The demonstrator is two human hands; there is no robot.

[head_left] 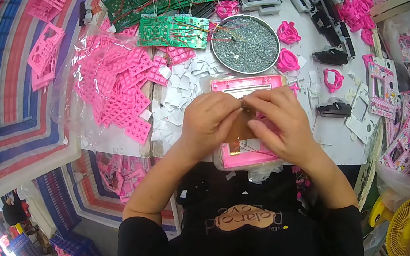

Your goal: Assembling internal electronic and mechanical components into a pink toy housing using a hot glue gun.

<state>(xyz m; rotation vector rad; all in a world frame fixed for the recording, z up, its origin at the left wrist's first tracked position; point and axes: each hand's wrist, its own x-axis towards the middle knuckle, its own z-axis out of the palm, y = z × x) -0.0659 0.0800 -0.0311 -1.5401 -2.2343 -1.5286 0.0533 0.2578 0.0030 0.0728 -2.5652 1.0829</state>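
Note:
A pink plastic housing (pixel 247 160) lies in front of me, with clear plastic film under its near edge. Inside it sits a brown board (pixel 238 128), partly covered by my hands, with thin wires and a small gold-coloured part (pixel 235 147) near its lower end. My left hand (pixel 209 123) is closed in a pinch over the board's left side. My right hand (pixel 286 124) meets it from the right, thumb and forefinger pinched close to the left fingertips. Something small and dark shows between them, too hidden to name.
Beyond the housing stands a round metal dish (pixel 246 45) full of small screws. Green circuit boards (pixel 174 32) with wires lie at the far left, above pink keypads (pixel 115 80) and white paper pieces (pixel 178 88). Pink rings (pixel 288 60) and black parts (pixel 334 109) lie right; a yellow fan (pixel 408 230) stands nearer.

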